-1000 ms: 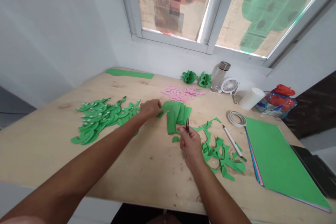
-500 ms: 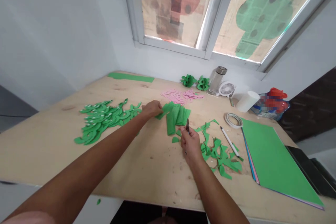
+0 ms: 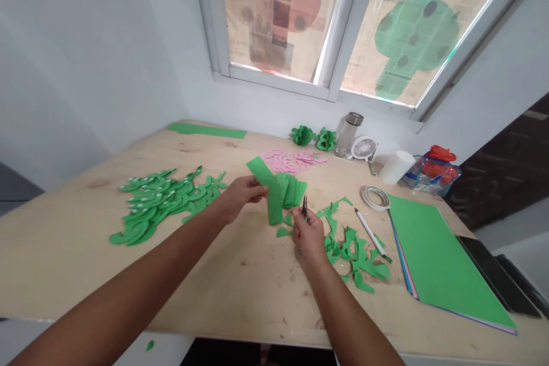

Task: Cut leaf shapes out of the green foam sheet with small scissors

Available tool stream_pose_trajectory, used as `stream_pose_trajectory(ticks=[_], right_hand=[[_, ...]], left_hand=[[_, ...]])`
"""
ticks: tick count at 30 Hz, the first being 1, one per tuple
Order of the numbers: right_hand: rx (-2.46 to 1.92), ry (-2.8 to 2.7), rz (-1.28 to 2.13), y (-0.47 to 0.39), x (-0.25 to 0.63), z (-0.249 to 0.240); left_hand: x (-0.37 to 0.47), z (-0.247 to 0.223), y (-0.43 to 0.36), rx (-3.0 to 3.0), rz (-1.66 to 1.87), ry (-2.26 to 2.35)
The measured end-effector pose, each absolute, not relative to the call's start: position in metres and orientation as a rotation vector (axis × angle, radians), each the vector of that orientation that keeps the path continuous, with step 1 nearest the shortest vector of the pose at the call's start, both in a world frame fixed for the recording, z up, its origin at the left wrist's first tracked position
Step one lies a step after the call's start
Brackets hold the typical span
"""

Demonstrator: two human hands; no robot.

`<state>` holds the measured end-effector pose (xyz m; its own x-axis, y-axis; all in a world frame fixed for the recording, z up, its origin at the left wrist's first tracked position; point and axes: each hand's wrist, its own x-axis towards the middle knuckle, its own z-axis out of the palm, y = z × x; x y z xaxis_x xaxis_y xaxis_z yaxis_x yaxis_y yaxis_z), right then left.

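Note:
My left hand [image 3: 245,194] pinches the edge of a green paper strip [image 3: 261,170], which is lifted and tilted over other green strips. Those other strips [image 3: 290,190] lie fanned in a small pile in the middle of the table. Just right of the pile, my right hand [image 3: 309,233] is closed around a pair of scissors [image 3: 305,207], dark blades pointing away from me; the handles are mostly hidden in the fingers. Green paper scraps [image 3: 354,254] lie beside the right hand. Left of my left hand is a heap of curved green cut-outs [image 3: 158,200], some with white spots.
Pink paper cut-outs [image 3: 294,160] lie behind the strips. Along the wall stand green paper balls [image 3: 302,135], a bottle [image 3: 348,136], a small fan [image 3: 364,148] and a white roll [image 3: 397,167]. Tape [image 3: 376,198], a white pen [image 3: 370,233] and coloured sheets [image 3: 446,257] lie right.
My left hand has drawn nearer to me and slightly left, lifting the green strip so more of it shows. My right hand keeps the scissors in nearly the same place. The view has shifted slightly.

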<state>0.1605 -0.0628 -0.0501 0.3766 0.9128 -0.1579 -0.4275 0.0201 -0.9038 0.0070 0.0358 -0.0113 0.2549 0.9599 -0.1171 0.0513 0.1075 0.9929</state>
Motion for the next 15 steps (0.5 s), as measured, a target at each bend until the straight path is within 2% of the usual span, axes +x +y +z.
stream_pose_trajectory(ticks=[15], right_hand=[[-1.200, -0.529, 1.003, -0.056, 0.166, -0.030]], left_hand=[[0.056, -0.014, -0.009, 0.915, 0.968, 0.811]])
